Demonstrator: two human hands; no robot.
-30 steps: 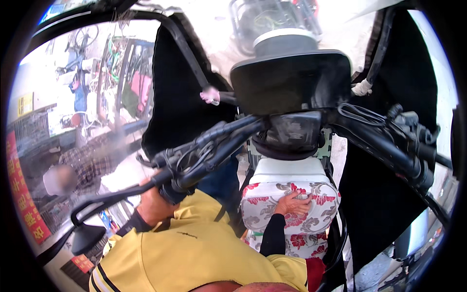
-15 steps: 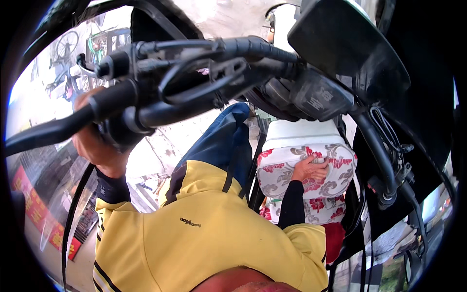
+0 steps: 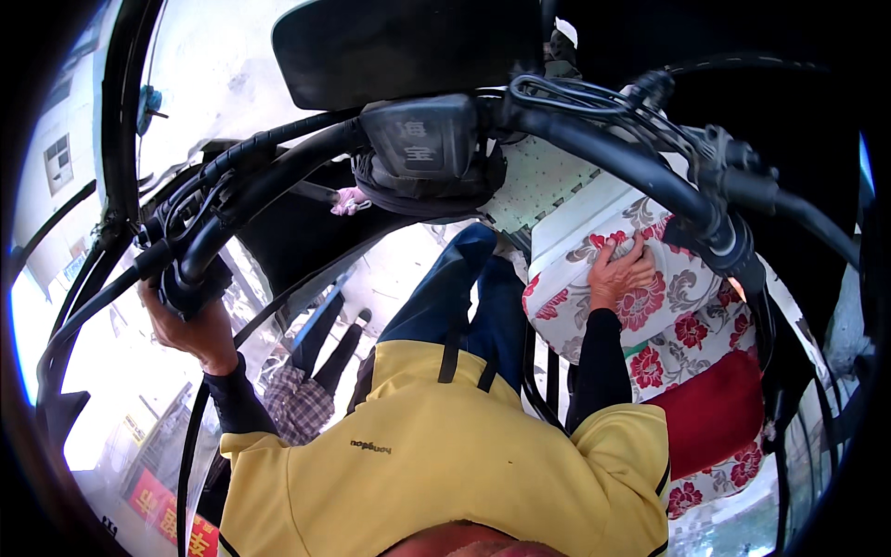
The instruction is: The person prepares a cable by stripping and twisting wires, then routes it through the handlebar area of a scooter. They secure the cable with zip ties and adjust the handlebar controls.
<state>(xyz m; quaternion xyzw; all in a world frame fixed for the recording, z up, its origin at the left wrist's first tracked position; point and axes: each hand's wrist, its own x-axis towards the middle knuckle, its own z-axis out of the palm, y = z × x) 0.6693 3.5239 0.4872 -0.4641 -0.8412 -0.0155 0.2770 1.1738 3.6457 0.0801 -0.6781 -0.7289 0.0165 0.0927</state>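
My left hand [image 3: 197, 336] is wrapped round the grip [image 3: 190, 288] at the left end of a black vehicle handlebar [image 3: 306, 167], which hides part of the fingers. My right hand [image 3: 622, 276] rests on a seat cushion [image 3: 568, 306] with red and grey flowers on white. Its fingers lie stretched over the cover, slightly apart, with nothing held in them. Below this cushion is a second flowered surface [image 3: 701, 357], partly covered by a red cloth [image 3: 715, 408].
A dark panel [image 3: 408, 51] stands above the handlebar's middle box [image 3: 422, 135]. Cables [image 3: 594, 102] run along the bar. Black frame posts [image 3: 116, 139] rise at the left. Low at the left, a person in a checked shirt [image 3: 297, 404] is close by; a red sign [image 3: 153, 501] lies beyond.
The handlebar appears swung round, its middle box now farther left in view. My right hand stays on the cushion, which appears more tilted. The person in the checked shirt has come into view.
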